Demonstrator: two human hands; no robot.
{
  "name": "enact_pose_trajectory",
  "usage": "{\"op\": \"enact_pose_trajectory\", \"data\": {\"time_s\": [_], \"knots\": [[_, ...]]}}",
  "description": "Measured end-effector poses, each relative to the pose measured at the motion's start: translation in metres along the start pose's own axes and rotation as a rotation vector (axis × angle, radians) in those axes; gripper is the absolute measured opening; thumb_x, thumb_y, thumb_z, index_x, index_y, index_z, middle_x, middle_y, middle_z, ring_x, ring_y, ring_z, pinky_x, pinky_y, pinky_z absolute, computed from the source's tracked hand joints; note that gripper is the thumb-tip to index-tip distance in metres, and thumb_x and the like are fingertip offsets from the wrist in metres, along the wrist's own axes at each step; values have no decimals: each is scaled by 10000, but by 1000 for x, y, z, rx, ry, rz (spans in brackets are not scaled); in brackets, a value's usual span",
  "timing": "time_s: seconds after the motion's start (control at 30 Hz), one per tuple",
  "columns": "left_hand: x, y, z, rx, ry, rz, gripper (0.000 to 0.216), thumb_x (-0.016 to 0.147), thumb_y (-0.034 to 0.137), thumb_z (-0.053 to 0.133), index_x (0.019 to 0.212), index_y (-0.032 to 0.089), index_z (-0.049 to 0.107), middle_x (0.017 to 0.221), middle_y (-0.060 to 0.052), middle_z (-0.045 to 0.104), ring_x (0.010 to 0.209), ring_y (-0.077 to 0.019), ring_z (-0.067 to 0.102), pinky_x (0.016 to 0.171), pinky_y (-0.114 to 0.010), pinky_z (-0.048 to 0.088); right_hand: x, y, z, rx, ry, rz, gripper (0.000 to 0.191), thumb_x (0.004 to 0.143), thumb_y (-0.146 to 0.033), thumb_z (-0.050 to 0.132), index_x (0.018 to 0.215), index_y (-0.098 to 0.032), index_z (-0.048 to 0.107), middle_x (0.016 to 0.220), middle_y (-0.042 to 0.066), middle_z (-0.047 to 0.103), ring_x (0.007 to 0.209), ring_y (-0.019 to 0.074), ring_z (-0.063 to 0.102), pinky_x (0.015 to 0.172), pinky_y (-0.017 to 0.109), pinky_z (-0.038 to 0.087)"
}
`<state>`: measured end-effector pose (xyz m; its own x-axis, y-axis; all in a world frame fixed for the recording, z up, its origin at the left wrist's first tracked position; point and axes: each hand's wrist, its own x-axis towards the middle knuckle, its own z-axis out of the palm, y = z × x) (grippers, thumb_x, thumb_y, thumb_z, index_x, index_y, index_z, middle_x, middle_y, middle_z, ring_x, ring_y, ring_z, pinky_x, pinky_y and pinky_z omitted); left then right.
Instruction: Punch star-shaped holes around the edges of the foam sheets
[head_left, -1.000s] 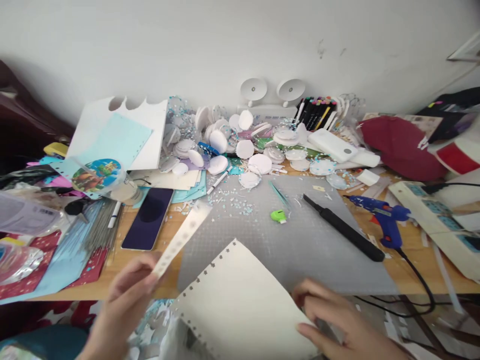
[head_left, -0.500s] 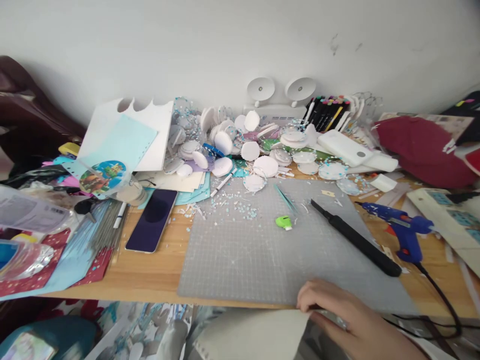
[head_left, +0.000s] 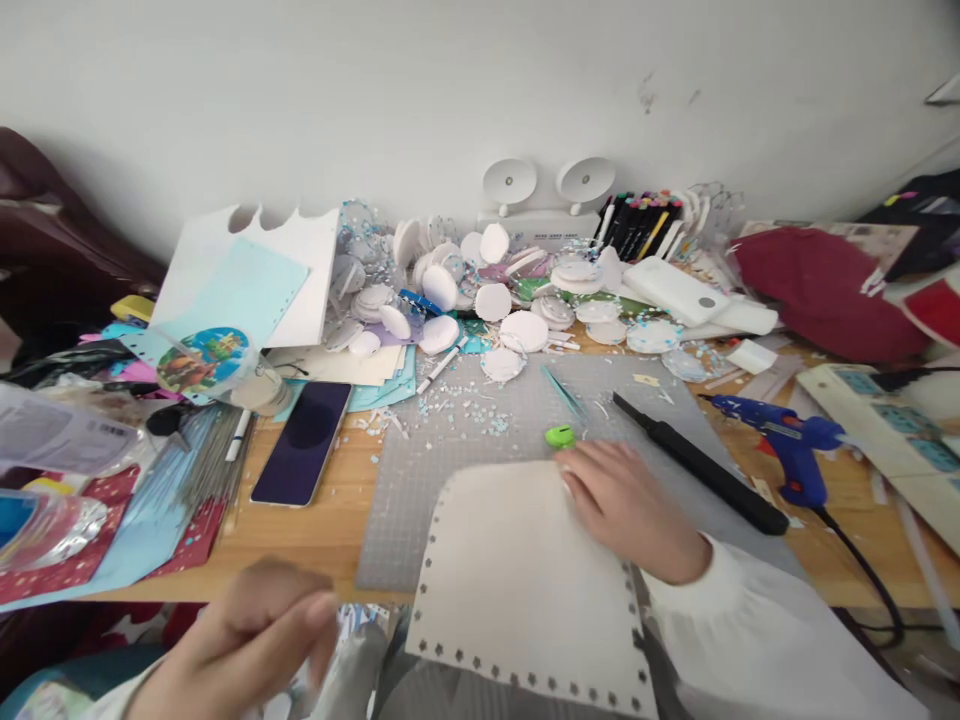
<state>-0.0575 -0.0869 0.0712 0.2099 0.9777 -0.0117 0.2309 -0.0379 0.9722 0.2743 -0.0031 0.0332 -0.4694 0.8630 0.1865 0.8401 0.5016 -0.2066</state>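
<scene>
A cream paper sheet (head_left: 510,580) with star-shaped holes punched along its edges lies on the grey cutting mat (head_left: 480,450), its near edge hanging over the desk front. My right hand (head_left: 626,505) rests on the sheet's far right corner, fingers curled and pressing it down. A small green object (head_left: 559,436) sits just beyond my fingertips. My left hand (head_left: 251,635) hovers low at the desk's front left edge, blurred by motion, fingers loosely bent; I cannot see anything in it.
A black pen-like tool (head_left: 697,465) and a blue glue gun (head_left: 784,445) lie right of the mat. A dark phone (head_left: 300,442) lies to its left. White foam discs (head_left: 495,300), markers (head_left: 637,222) and paper scraps crowd the back. Coloured papers (head_left: 112,520) pile at the left.
The cream sheet came back up from below the desk edge onto the mat under my right hand. My left hand, out of view half a second ago, reappeared without the punched strip.
</scene>
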Motion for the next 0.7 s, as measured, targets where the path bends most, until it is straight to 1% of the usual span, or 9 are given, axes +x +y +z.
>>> {"op": "enact_pose_trajectory", "data": {"time_s": [0.03, 0.13, 0.2, 0.27, 0.33, 0.43, 0.53, 0.6, 0.7], "knots": [[19, 14, 8, -99, -206, -36, 405, 857, 386, 511, 518, 203, 636, 334, 27, 409, 344, -106, 387, 408, -231, 337, 6, -3, 2, -82, 27, -7, 191, 867, -131, 433, 947, -185, 599, 871, 92, 629, 836, 248, 547, 731, 383, 387], [76, 38, 49, -654, 26, -66, 459, 899, 427, 431, 518, 191, 530, 316, 71, 215, 334, -73, 220, 420, -206, 288, 12, -23, -1, -130, 146, 2, 279, 853, -121, 463, 1108, -160, 569, 1021, 145, 603, 936, 290, 508, 783, 435, 358], [107, 37, 79, -939, 99, -148, 419, 900, 364, 429, 526, 178, 466, 345, 77, 228, 347, -63, 186, 404, -195, 234, 8, -41, -7, 53, 188, -72, 266, 879, -142, 458, 1125, -177, 554, 1020, 116, 597, 938, 259, 508, 807, 415, 360], [127, 28, 104, -1113, 192, -251, 285, 856, 283, 468, 595, 166, 481, 386, 86, 275, 352, -49, 178, 394, -188, 192, 3, -61, -14, 306, 147, -158, 179, 907, -167, 442, 1038, -175, 564, 921, 77, 601, 871, 208, 517, 776, 356, 377], [138, 17, 119, -1154, 224, -332, 226, 806, 268, 497, 610, 163, 463, 413, 83, 315, 363, -40, 227, 399, -176, 194, 1, -78, -16, 463, 55, -202, 132, 915, -254, 470, 945, -174, 570, 825, 45, 597, 788, 183, 513, 717, 319, 384], [140, 4, 128, -1139, 206, -376, 166, 753, 273, 527, 646, 156, 479, 437, 81, 343, 377, -35, 270, 405, -167, 204, 1, -95, -11, 596, -21, -226, 153, 862, -321, 584, 843, -170, 571, 712, -2, 593, 693, 143, 517, 660, 270, 380], [136, -3, 129, -1109, 201, -396, 139, 738, 273, 532, 686, 151, 490, 453, 82, 348, 388, -34, 278, 412, -169, 208, 1, -105, -2, 566, -121, -184, 230, 778, -385, 689, 827, -181, 594, 638, -31, 605, 637, 133, 542, 605, 251, 359], [135, -5, 131, -1084, 221, -386, 139, 744, 278, 526, 700, 155, 480, 462, 85, 342, 398, -31, 277, 418, -168, 205, -2, -110, 4, 523, -220, -141, 240, 766, -417, 694, 821, -202, 603, 610, -43, 623, 580, 127, 554, 565, 247, 332], [134, -6, 137, -1047, 213, -373, 160, 754, 301, 532, 711, 158, 472, 474, 86, 343, 410, -30, 281, 429, -169, 211, -5, -113, 6, 492, -288, -144, 144, 808, -292, 624, 718, -203, 555, 576, -42, 621, 485, 110, 520, 512, 249, 273]]}}
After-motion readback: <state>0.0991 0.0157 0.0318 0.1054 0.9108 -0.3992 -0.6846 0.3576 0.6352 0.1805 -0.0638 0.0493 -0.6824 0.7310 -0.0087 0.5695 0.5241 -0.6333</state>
